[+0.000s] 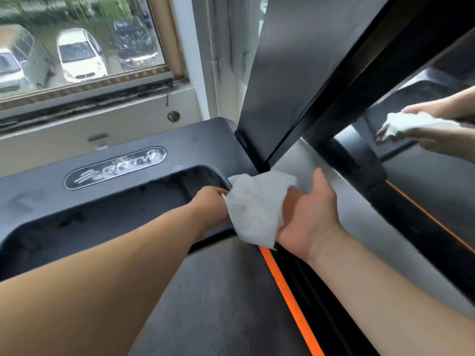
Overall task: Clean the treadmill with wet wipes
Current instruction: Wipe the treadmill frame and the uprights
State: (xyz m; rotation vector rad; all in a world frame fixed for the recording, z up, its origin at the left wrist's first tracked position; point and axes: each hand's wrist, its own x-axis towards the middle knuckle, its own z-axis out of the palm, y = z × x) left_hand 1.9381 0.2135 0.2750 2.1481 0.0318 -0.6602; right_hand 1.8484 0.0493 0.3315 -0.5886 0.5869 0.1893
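Head view: the left hand (pixel 210 201) is pinching the left edge of the wipe (pixel 253 209); the right hand (pixel 308 214) is carrying it over hidden fingers, so I cannot tell its grip. The wipe is hanging at the foot of the post (pixel 295 73) of the treadmill (pixel 77 219). Loosening either hold is risking it dropping onto the belt (pixel 218 304). The oval badge (pixel 115 167) is showing blurred letters, possibly BRTW

Window (pixel 38 14) up left; parked cars (pixel 79 55) showing through the glass. Pale sill (pixel 64 129) beneath; round metal fitting (pixel 173 116) on it.
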